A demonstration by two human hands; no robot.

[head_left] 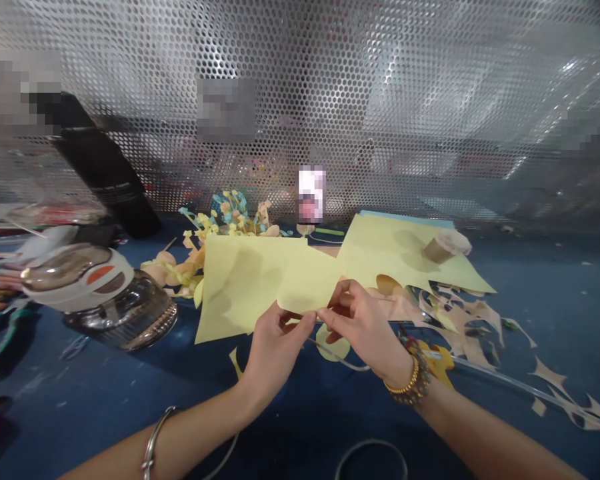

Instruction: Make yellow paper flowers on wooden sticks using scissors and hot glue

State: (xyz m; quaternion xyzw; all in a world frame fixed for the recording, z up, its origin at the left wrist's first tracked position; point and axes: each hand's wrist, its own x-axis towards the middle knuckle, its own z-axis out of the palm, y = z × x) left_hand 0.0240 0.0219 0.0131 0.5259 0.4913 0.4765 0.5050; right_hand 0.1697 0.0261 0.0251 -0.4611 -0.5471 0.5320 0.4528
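Note:
A small yellow paper piece (307,283) is held at its near edge by both hands, above larger yellow sheets. My left hand (280,340) is closed, its thumb and fingers pinching the paper's lower left edge. My right hand (363,323) pinches the same edge just to the right, and the two thumbs nearly meet. Behind lies a yellow sheet (235,280) on the left, with another yellow sheet (380,250) at the right. A round yellow cut-out (333,343) rests on the blue table below my hands.
A glass bottle (120,310) stands left, near a black object (110,173) and green-handled pliers (5,340). Paper flowers (230,213) sit behind. Right are a tape roll (447,245), paper scraps (480,317) and a yellow tool (440,363). A lit phone (312,193) leans on perforated metal (290,67).

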